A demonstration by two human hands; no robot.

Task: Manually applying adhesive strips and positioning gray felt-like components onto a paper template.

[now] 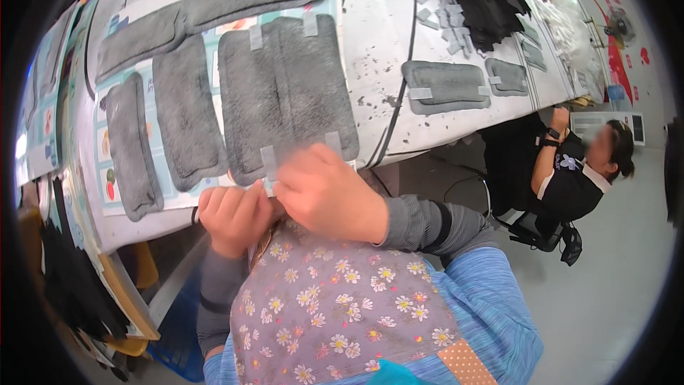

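Pinching strap tab (268, 164) | two hands: left hand (231, 217), right hand (326, 192) | five grey pads (285, 93)

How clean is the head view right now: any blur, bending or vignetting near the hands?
Head view: black vignette rings the picture, the table edge bends toward the rim; left hand and right hand look slightly soft, grey pads stay evenly lit.

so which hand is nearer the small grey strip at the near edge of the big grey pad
Left. The left hand has its fingers up against the grey strip; the right hand sits just to the strip's right, over the big grey pad edge.
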